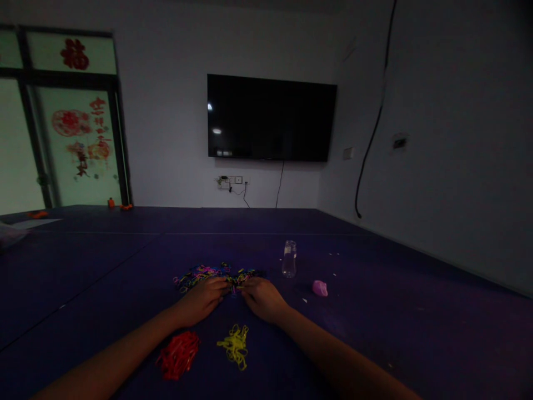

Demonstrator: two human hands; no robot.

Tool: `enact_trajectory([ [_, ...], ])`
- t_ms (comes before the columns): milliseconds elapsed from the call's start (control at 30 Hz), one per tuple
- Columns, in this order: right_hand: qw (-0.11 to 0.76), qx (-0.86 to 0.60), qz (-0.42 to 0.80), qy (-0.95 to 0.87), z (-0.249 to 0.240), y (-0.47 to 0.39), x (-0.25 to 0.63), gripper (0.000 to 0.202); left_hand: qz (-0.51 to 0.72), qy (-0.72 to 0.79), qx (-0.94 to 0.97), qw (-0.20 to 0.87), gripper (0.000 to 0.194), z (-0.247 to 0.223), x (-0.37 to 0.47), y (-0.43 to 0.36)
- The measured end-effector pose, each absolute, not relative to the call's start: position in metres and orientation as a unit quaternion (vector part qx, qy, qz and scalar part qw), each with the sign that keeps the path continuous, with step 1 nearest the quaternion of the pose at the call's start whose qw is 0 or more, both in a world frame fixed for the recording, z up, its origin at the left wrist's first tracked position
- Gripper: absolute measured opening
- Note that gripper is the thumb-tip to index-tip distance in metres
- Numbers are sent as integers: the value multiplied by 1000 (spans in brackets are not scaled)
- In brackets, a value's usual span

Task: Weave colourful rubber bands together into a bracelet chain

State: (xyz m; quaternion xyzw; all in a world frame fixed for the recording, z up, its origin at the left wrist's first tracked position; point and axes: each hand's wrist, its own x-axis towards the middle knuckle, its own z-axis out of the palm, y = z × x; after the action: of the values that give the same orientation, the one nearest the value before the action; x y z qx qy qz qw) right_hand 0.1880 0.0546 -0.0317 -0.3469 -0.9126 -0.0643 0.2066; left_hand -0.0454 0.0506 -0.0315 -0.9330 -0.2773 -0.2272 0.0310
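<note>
A pile of mixed-colour bands [202, 273] lies on the purple table [125, 294]. My left hand [201, 300] rests at the pile's near edge, its fingers together and pointing right. Facing it, my right hand [263, 299] touches the pile's right part with bent fingers. Between the two sets of fingertips are small loose bands; what either hand grips is too small and dark to make out. Closer to me, a red heap of bands [179, 355] lies by my left forearm, and a smaller yellow heap [235, 345] sits between my forearms.
A clear bottle [289, 260] stands right of the pile, with a pink lump [320, 288] beyond my right forearm. White scraps dot the table nearby. Small orange objects [126, 206] are at the far left edge, and a plastic bag [10, 234] lies at the left.
</note>
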Motion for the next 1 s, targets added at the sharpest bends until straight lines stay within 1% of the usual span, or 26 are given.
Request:
enact_trajectory([
  [133, 195, -356, -78, -911, -32, 54, 188, 26, -226, -285, -931, 39, 37, -29, -43, 48],
  [433, 198, -364, -78, -907, -31, 54, 187, 27, -227, -294, -927, 56, 38, -33, -46, 50],
  [833, 201, -380, -48, -902, -29, 52, 187, 27, -221, -307, -924, 53, 31, -31, -46, 49],
  [1000, 200, -374, -47, -904, -29, 53, 188, 27, -237, -303, -921, 57, 32, -33, -46, 49],
])
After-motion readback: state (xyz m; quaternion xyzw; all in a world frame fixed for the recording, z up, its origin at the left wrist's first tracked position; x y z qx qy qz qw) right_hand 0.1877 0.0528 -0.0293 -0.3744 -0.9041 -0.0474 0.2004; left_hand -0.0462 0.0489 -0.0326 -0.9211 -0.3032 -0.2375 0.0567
